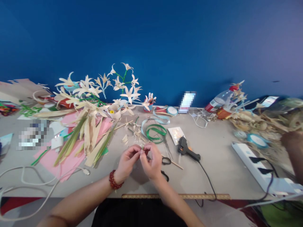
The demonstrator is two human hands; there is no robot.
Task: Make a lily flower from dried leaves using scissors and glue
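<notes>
My left hand [127, 161], below which a red beaded bracelet [115, 180] circles the wrist, meets my right hand [151, 162] over the near middle of the table. Both hands are closed in a pinch, fingertips together on something small that I cannot make out. Black-handled scissors [166, 161] lie partly hidden behind my right hand. Just beyond the fingers are small pale petal pieces [124, 139] and a loop of green ribbon [156, 132]. A black glue gun [188, 150] rests to the right, beside a white packet [175, 135].
Pale husk flowers [129, 94] stand at the back, some in a white cup [114, 114]. Dried husks [90, 135] cover pink paper [50, 164] on the left. A white power strip [251, 164] lies right, near another person's arm [293, 153]. A wooden ruler [189, 196] lines the front edge.
</notes>
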